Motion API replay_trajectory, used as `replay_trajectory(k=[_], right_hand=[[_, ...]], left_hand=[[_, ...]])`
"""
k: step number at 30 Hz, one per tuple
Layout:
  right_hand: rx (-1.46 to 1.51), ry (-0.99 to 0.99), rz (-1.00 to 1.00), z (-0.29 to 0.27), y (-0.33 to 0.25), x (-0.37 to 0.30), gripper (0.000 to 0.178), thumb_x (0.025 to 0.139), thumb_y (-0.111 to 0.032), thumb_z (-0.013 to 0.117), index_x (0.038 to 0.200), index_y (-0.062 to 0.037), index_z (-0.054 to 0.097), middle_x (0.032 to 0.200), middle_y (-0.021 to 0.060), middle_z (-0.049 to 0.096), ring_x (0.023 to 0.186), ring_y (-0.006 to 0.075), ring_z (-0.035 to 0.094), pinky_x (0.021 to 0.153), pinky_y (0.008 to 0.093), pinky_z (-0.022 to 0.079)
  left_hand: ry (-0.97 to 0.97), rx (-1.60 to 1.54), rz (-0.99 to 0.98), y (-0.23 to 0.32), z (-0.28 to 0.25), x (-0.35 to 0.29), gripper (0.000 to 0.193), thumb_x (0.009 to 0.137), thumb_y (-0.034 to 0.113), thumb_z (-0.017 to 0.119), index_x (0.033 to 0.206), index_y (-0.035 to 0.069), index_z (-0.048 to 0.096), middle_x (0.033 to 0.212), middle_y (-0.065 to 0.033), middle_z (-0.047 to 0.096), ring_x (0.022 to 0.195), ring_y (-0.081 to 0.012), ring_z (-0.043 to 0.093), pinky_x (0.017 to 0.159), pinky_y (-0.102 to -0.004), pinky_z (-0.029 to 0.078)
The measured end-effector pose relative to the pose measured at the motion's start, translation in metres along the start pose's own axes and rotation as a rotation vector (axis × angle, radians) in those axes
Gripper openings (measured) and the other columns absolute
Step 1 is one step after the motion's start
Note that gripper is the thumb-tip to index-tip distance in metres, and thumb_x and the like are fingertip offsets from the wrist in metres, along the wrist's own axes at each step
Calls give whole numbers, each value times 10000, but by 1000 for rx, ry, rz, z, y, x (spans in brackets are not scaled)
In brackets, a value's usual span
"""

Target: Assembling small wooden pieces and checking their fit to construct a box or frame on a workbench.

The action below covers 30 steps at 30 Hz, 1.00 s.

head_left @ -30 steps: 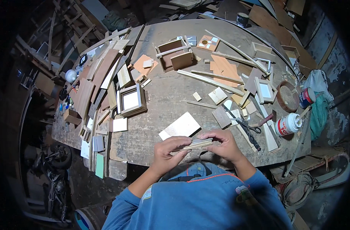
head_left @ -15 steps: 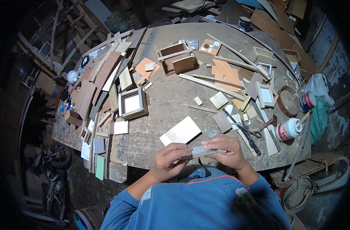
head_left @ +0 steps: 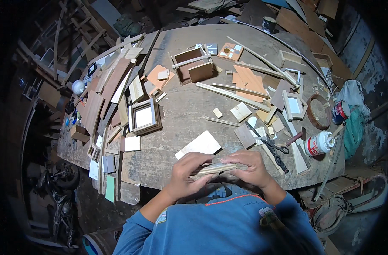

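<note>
Where the picture bends toward its rim, a broad, worn wooden tabletop (head_left: 189,114) fills most of the view, littered with offcuts, slats and small frames. Along its left edge lies a heap of long brown boards (head_left: 111,87), overlapping one another. Near the far middle stands an open brown wooden box (head_left: 193,64) with a pale slat laid across it. Left of centre rests a stack of square frames (head_left: 145,116) with a white panel showing inside. A flat white rectangular panel (head_left: 199,145) lies at an angle just beyond the person's knuckles. On the right side sit a round wooden ring (head_left: 319,111), a white glue bottle (head_left: 319,143) with a red label, lying tilted, and a red and white can (head_left: 340,112) close to the edge. Black scissors (head_left: 274,148) lie just to the right of the hands.

At the near edge, the left hand (head_left: 186,173) and the right hand (head_left: 251,168) are both closed around a thin wooden strip (head_left: 214,168), one at each end. The strip is held roughly level between them, above the tabletop's near rim and in front of the person's blue shirt.
</note>
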State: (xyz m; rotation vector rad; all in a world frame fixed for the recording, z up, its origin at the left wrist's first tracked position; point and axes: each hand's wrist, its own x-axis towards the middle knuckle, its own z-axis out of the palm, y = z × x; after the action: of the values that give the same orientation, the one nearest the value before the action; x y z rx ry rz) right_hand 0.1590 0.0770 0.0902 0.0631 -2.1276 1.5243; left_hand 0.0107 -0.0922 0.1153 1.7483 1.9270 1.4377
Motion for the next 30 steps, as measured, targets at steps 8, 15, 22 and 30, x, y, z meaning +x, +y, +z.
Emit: replay_trajectory(k=[8,15,22,30], right_hand=[[52,122,142,6,-4,2,329,692,-54,757,1002,8,665,904,131,683,806,175,666,722,274,515],[30,111,137,8,-5,0,295,702,-85,777,956,20,670,833,125,684,717,151,661,638,253,508],[53,111,172,8,-9,1,270,713,-92,774,934,23,670,791,122,682,692,130,649,609,250,497],[102,135,213,13,-6,2,257,724,-105,770,930,14,674,759,95,673,665,101,616,606,242,487]], left_hand=[[-94,-171,-187,-13,2,-5,295,699,74,697,986,11,683,866,-133,660,772,-222,640,683,-312,503],[-90,-298,-267,-16,6,-7,252,723,74,711,955,-21,683,875,-132,672,799,-202,629,720,-303,490],[-37,-336,-296,-12,9,-10,239,741,85,716,952,-23,682,877,-125,669,830,-192,616,738,-300,481],[-44,-349,-348,-16,10,-13,263,743,93,723,973,-27,674,898,-128,660,827,-190,614,734,-293,479]])
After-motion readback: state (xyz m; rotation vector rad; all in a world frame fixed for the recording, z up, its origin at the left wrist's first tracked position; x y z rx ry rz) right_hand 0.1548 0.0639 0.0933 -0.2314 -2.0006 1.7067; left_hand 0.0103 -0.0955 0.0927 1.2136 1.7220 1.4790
